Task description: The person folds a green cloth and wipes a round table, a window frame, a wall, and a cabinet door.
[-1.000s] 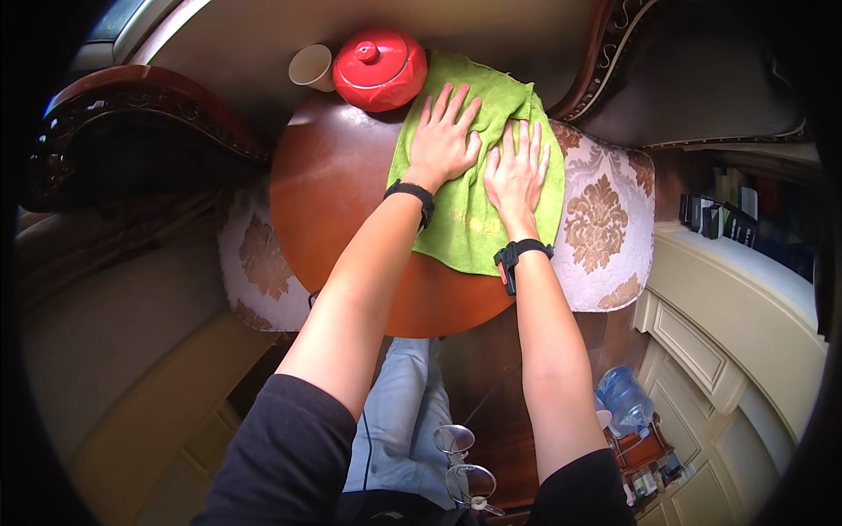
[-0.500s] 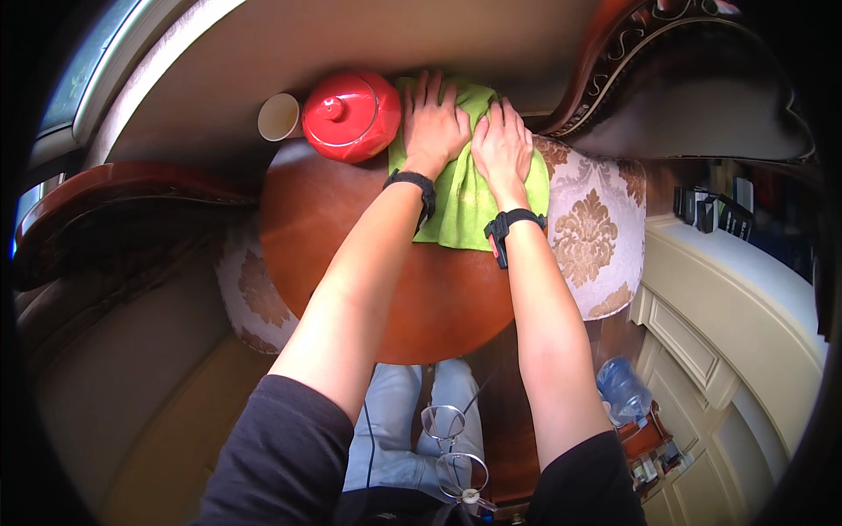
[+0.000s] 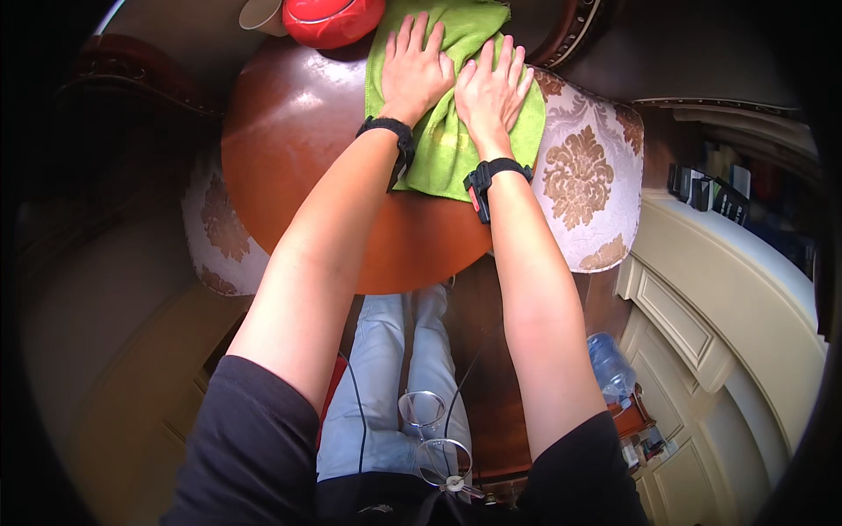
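I judge wiping: left hand and right hand press towel on tabletop at one o'clock, fingers spread, gripping nothing; next: even pressure.

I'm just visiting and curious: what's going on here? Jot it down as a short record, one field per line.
Left hand: palm down, fingers extended, on the cloth
Right hand: beside it, likewise flat on the cloth
Cloth: green, creased, spread over part of the table
Table: brown, rounded edge, glossy
Far side: red pot, left of the cloth; pale cup left of that
Wrists: black band on each
Seats: floral-patterned seat at right, another at left
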Available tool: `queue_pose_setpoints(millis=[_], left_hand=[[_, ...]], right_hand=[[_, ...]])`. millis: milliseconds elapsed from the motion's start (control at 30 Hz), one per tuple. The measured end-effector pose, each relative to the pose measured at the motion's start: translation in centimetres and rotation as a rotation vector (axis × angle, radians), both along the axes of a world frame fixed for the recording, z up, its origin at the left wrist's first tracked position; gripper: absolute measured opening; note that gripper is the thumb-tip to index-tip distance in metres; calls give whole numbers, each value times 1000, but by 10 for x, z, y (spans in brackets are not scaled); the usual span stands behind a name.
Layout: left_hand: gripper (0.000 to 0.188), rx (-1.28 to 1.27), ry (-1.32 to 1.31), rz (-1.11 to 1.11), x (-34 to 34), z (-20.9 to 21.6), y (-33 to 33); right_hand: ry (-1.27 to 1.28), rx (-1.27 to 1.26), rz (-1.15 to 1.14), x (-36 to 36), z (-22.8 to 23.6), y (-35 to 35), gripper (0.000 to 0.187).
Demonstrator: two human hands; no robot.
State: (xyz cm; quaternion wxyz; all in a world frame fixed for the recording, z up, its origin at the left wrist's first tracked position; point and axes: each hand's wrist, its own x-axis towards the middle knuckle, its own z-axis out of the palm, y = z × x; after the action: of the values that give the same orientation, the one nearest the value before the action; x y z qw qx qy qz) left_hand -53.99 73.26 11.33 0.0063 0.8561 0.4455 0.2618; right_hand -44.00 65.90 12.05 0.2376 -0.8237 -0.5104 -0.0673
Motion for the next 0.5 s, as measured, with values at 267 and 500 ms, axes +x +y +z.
queue_pose_setpoints(millis=[267, 500], left_hand=[[50, -195, 55, 34, -99, 28, -175], [53, -234, 97, 163, -143, 33, -236]], right_hand=[[49, -141, 240, -44, 16, -155, 53], [47, -193, 307, -67, 21, -224, 60]])
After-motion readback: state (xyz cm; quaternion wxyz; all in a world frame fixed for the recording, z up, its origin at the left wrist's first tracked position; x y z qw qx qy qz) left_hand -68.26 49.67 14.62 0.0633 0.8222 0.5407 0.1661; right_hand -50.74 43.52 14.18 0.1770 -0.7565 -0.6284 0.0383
